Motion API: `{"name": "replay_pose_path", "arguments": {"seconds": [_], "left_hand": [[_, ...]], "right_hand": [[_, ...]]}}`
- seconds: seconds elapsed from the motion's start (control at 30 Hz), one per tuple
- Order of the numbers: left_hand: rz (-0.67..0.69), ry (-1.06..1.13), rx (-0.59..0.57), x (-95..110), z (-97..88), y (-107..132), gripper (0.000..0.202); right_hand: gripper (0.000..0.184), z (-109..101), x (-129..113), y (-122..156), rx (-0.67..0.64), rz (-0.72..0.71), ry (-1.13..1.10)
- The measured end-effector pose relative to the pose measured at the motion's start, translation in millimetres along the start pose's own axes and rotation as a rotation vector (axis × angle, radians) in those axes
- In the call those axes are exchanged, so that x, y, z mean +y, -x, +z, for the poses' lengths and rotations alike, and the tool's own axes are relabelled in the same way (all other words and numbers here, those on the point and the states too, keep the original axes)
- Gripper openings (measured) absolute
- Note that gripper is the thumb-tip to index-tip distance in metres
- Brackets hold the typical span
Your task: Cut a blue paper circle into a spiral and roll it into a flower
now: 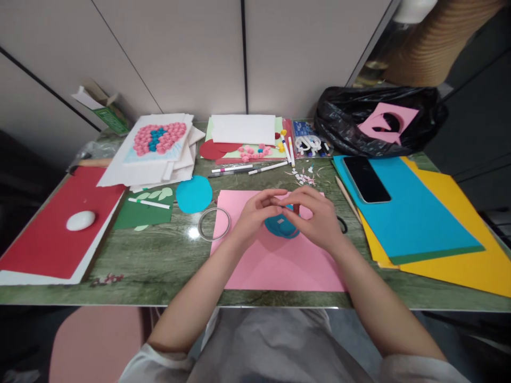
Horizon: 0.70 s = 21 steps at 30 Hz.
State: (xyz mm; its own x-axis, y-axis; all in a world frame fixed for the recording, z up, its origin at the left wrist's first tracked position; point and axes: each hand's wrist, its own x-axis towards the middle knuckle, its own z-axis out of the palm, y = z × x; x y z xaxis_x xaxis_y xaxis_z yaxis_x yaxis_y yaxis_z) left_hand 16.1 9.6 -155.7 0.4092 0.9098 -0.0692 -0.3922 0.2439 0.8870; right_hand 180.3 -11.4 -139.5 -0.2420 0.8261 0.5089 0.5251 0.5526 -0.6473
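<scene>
My left hand and my right hand meet over the middle of a pink sheet, fingertips pinched together. Below and between them is a curled piece of blue paper, cut in a spiral-like curve, with a small pale patch on it. It reaches up to the fingers; the pinched part is mostly hidden. A dark loop, perhaps a scissors handle, shows just right of my right hand. To the left of my left hand, a round ring of tape overlaps the pink sheet's edge.
Left are a blue paper circle, a green sheet, and a red sheet bearing a white oval object. Right are a pencil, a phone on blue sheets, and a black bag. Pens lie behind.
</scene>
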Motion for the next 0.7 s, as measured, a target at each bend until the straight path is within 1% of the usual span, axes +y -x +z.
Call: {"name": "replay_pose_path", "arguments": {"seconds": [0.1,0.2,0.33,0.5,0.7], "left_hand": [[0.033,-0.029,0.019,0.8,0.2,0.5,0.032],[0.052,-0.049,0.044,2.3,1.4,0.5,0.033],[0.031,-0.073,0.087,4.7,5.3,0.4,0.032],[0.000,-0.069,0.071,5.9,8.9,1.9,0.034],[-0.026,-0.049,0.036,3.5,8.1,2.8,0.035]], "right_hand": [[0.022,2.9,2.9,0.8,-0.038,-0.037,-0.027],[0.026,4.9,5.3,0.4,-0.076,-0.041,-0.049],[0.022,6.2,6.3,-1.4,-0.015,-0.021,-0.051],[0.014,5.8,4.4,-1.9,0.073,0.016,-0.026],[0.014,3.4,4.3,-1.6,0.083,0.085,-0.079]]}}
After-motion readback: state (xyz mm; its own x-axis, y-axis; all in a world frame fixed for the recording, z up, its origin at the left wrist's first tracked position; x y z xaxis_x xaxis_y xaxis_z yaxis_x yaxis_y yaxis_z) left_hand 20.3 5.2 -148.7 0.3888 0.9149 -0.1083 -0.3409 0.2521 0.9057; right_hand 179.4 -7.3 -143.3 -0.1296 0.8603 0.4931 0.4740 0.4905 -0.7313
